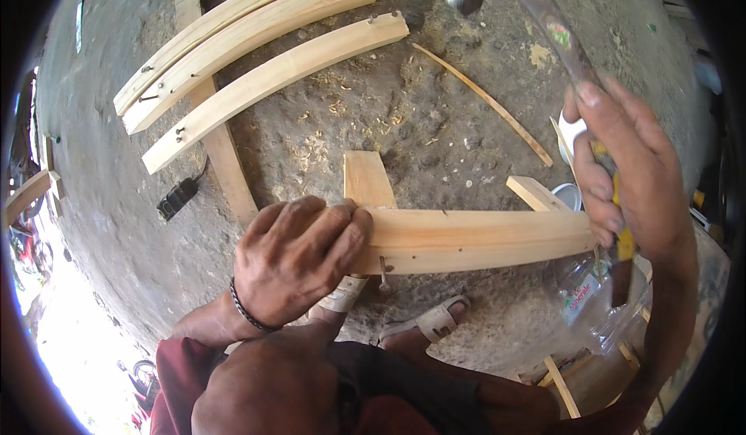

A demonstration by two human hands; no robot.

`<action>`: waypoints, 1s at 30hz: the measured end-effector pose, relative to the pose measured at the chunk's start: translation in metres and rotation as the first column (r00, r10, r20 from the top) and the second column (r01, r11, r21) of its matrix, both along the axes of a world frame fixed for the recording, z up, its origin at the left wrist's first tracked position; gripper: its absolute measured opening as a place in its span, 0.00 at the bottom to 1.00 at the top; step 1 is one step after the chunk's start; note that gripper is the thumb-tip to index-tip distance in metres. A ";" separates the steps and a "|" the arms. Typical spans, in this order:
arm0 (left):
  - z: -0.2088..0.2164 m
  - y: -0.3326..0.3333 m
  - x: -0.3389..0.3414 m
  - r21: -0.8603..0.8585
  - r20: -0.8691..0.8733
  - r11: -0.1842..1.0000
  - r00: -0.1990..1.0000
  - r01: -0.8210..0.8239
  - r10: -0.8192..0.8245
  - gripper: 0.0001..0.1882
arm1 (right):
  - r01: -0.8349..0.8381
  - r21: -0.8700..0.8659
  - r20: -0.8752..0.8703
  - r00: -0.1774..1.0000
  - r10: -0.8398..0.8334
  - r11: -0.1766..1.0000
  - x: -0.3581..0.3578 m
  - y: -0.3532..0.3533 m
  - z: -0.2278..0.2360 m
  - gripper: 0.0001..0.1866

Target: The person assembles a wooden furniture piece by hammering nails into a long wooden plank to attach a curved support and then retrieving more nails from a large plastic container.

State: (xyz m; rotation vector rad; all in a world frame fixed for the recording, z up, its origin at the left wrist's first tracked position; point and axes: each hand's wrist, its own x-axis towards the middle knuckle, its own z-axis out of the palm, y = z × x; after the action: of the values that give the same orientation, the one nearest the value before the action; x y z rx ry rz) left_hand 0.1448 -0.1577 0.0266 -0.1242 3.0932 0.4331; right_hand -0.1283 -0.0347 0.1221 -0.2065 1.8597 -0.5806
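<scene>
My left hand (303, 252) is closed over the left end of a pale wooden board (489, 241), which lies crosswise in front of me. A nail (385, 278) sticks out at the board's near edge, just right of those fingers. My right hand (633, 163) is wrapped round the handle of a claw hammer (571, 50), raised above the board's right end. The metal head is up at the top right, apart from the board, and a yellow and black grip shows below the hand. A short wood block (367, 179) stands against the board's far side.
Several wooden boards (272, 66) with nails in them lie at the far left, across a longer plank (229, 171). Near them is a black socket block (179, 198). A thin wood strip (486, 101), a clear plastic bottle (590, 303) and my sandalled foot (431, 326) are on the rough floor.
</scene>
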 end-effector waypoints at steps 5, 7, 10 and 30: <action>-0.002 -0.001 -0.001 0.063 0.000 0.998 1.000 0.013 -0.013 0.18 | -0.599 0.182 0.280 0.792 0.543 0.780 0.027 0.012 -0.033 0.19; -0.002 -0.002 -0.002 0.118 -0.017 0.992 0.999 0.036 -0.035 0.19 | -0.611 0.130 0.180 0.789 0.587 0.781 0.021 0.019 -0.037 0.19; -0.005 -0.005 -0.007 0.046 -0.049 0.998 0.998 0.042 -0.040 0.18 | -0.281 0.058 0.060 0.959 0.278 0.958 0.028 0.030 -0.015 0.17; -0.014 -0.025 -0.015 -0.010 -0.065 0.998 0.996 0.064 -0.064 0.35 | 0.003 -0.271 -0.354 0.929 -0.103 0.963 0.097 0.180 0.007 0.13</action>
State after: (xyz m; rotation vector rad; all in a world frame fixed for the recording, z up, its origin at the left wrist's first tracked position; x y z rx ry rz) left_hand 0.1298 -0.1826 0.0126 -0.0114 3.1527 0.4319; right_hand -0.0312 0.1448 0.1291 -0.4708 2.1471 -0.8796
